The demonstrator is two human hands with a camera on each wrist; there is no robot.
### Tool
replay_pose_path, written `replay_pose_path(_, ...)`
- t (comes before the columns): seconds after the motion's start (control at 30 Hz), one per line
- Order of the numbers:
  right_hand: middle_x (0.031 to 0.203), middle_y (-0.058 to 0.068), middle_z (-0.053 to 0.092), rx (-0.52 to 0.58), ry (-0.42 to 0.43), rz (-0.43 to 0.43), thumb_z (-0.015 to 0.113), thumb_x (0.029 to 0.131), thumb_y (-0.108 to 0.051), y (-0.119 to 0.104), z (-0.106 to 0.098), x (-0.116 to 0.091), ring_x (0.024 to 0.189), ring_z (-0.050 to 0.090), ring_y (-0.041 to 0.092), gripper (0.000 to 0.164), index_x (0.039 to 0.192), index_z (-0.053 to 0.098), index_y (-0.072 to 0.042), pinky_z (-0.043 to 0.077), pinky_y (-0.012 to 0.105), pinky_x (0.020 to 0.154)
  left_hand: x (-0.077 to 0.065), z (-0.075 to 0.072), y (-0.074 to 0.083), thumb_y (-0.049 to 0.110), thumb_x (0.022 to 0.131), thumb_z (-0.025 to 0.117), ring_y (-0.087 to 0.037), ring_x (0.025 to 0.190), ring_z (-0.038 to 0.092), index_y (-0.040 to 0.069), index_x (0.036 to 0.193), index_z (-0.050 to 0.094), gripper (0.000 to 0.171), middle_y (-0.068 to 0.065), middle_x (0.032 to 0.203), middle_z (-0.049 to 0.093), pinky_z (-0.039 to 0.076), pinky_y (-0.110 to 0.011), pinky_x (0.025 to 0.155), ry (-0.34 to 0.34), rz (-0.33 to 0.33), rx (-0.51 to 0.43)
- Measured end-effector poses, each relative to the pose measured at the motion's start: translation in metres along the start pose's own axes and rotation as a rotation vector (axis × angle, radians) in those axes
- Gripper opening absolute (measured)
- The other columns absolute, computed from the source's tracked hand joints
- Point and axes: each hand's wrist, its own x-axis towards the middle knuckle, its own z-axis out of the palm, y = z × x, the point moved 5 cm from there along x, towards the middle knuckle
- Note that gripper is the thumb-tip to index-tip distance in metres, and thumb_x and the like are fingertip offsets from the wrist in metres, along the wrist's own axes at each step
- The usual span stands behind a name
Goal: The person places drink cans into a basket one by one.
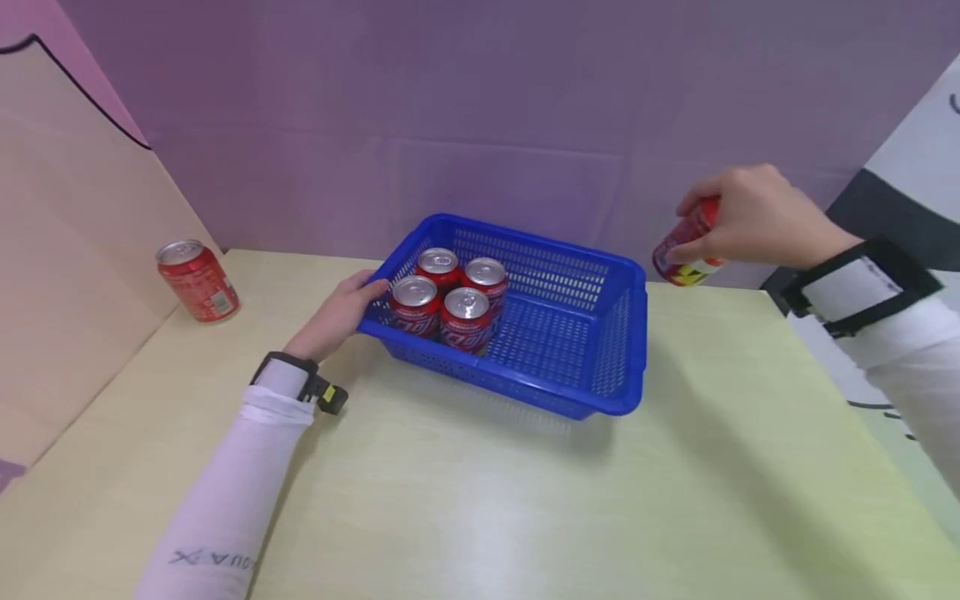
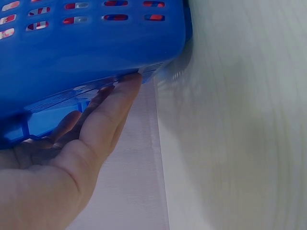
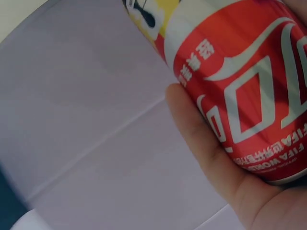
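Note:
A blue plastic basket (image 1: 525, 379) with slotted walls sits on the table. Several red soda cans (image 1: 467, 305) stand upright in its left part. My left hand (image 1: 337, 312) holds the basket's left rim, thumb over the edge; in the left wrist view the fingers of this left hand (image 2: 88, 143) lie along the outside of the basket wall (image 2: 96, 52). Raised beyond the basket's right end, my right hand (image 1: 757, 218) grips a tilted red soda can (image 1: 693, 237). The right wrist view shows white lettering and a yellow patch on this can (image 3: 249, 91).
Another red soda can (image 1: 198, 282) stands at the table's far left, beside the side panel (image 1: 82, 242). A purple backdrop (image 1: 420, 108) rises behind the pale wooden table (image 1: 465, 500). Each wrist wears a black strap.

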Motion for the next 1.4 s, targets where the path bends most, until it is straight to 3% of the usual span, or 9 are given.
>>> replay_pose_path(0.17, 0.083, 0.009, 0.066, 0.035, -0.034, -0.136, 0.088, 0.072, -0.038, -0.064, 0.012, 0.008, 0.07, 0.059, 0.024, 0.05, 0.103, 0.071, -0.003, 0.052, 0.034, 0.055, -0.002, -0.001, -0.002, 0.034, 0.107, 0.037, -0.033, 0.115, 0.053, 0.001, 0.15, 0.033, 0.054, -0.024, 0.129, 0.052, 0.04, -0.046, 0.101, -0.003, -0.003, -0.006)
replay_pose_path(0.33, 0.079, 0.006, 0.063, 0.062, -0.16, -0.232, 0.09, 0.07, -0.036, -0.115, 0.039, 0.014, 0.065, 0.06, 0.02, 0.044, 0.095, 0.071, -0.006, 0.053, 0.031, 0.053, -0.003, -0.002, -0.003, 0.034, 0.107, 0.037, -0.033, 0.113, 0.054, 0.002, 0.15, 0.033, 0.054, -0.024, 0.129, 0.052, 0.042, -0.045, 0.098, -0.004, -0.006, -0.013)
replay_pose_path(0.53, 0.085, 0.005, 0.065, 0.087, -0.286, -0.251, 0.089, 0.072, -0.036, -0.154, 0.071, 0.02, 0.073, 0.064, 0.02, 0.04, 0.092, 0.068, -0.008, 0.057, 0.031, 0.059, -0.001, -0.003, -0.002, 0.033, 0.107, 0.037, -0.031, 0.109, 0.055, 0.001, 0.149, 0.034, 0.053, -0.023, 0.126, 0.053, 0.044, -0.041, 0.095, 0.004, 0.002, -0.008)
replay_pose_path(0.7, 0.082, 0.005, 0.065, 0.13, -0.355, -0.226, 0.087, 0.074, -0.035, -0.168, 0.089, 0.025, 0.072, 0.064, 0.019, 0.039, 0.09, 0.066, -0.006, 0.056, 0.031, 0.06, 0.002, 0.0, -0.003, 0.032, 0.107, 0.038, -0.03, 0.11, 0.055, 0.001, 0.149, 0.035, 0.052, -0.023, 0.128, 0.052, 0.043, -0.042, 0.096, 0.013, -0.006, 0.008)
replay_pose_path(0.9, 0.076, 0.005, 0.066, 0.176, -0.428, -0.184, 0.087, 0.074, -0.029, -0.169, 0.116, 0.029, 0.068, 0.064, 0.019, 0.038, 0.087, 0.064, -0.003, 0.055, 0.031, 0.059, 0.008, 0.003, -0.003, 0.031, 0.107, 0.039, -0.031, 0.109, 0.055, 0.001, 0.149, 0.035, 0.052, -0.023, 0.129, 0.053, 0.041, -0.044, 0.098, 0.021, -0.005, 0.024)
replay_pose_path(1.13, 0.088, 0.005, 0.068, 0.22, -0.404, -0.218, 0.089, 0.069, -0.021, -0.173, 0.139, 0.027, 0.074, 0.065, 0.018, 0.053, 0.112, 0.064, -0.002, 0.055, 0.033, 0.068, 0.009, 0.005, -0.005, 0.031, 0.106, 0.04, -0.029, 0.109, 0.055, 0.001, 0.147, 0.037, 0.051, -0.022, 0.128, 0.054, 0.041, -0.043, 0.098, 0.025, -0.007, 0.005)
replay_pose_path(1.4, 0.066, 0.0, 0.059, 0.171, -0.443, -0.259, 0.085, 0.072, -0.022, -0.177, 0.149, 0.028, 0.054, 0.052, 0.012, 0.03, 0.085, 0.064, -0.004, 0.044, 0.026, 0.05, 0.007, 0.004, -0.003, 0.03, 0.107, 0.039, -0.032, 0.112, 0.054, 0.0, 0.148, 0.036, 0.052, -0.024, 0.128, 0.053, 0.041, -0.044, 0.1, 0.022, 0.006, -0.015)
